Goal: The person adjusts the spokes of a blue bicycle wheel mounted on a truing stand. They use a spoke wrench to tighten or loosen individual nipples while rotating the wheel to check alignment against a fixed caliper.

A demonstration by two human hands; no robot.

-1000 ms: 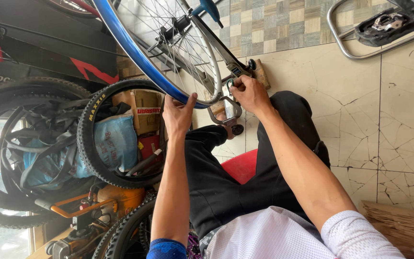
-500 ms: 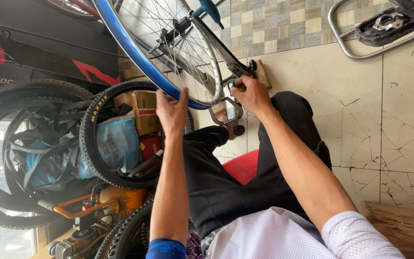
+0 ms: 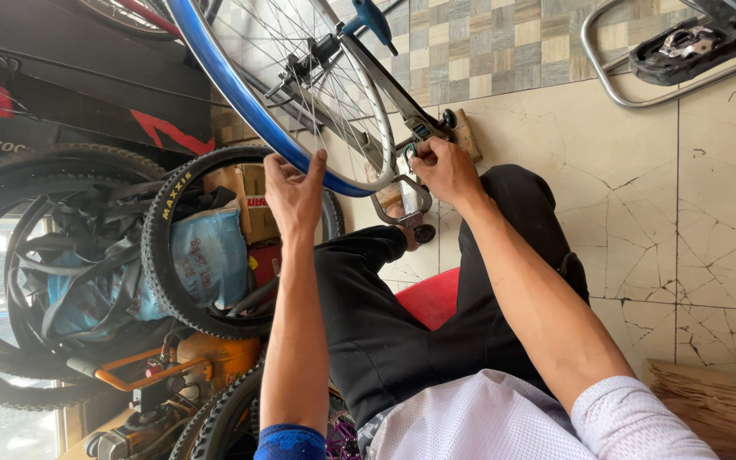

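A spoked bicycle wheel with a blue rim [image 3: 240,94] sits in a grey truing stand [image 3: 402,111] in front of me. My left hand [image 3: 296,192] is spread open, its fingers resting against the outside of the blue rim near its lowest part. My right hand [image 3: 445,170] is closed around a small knob or adjuster on the stand's arm, just beside the rim. A blue-handled tool [image 3: 375,19] sticks out near the wheel's hub. I sit on a red stool [image 3: 429,298] in black trousers.
Several knobby black tyres [image 3: 163,247] are stacked at the left around a blue bag [image 3: 210,255] and cardboard boxes. An orange machine [image 3: 198,366] stands below them. A pedal and metal frame [image 3: 683,47] are at the upper right. Cracked beige floor tiles [image 3: 709,221] lie to the right.
My left hand has slid a little up along the blue rim and its fingers have spread. The right hand stays on the stand's adjuster.
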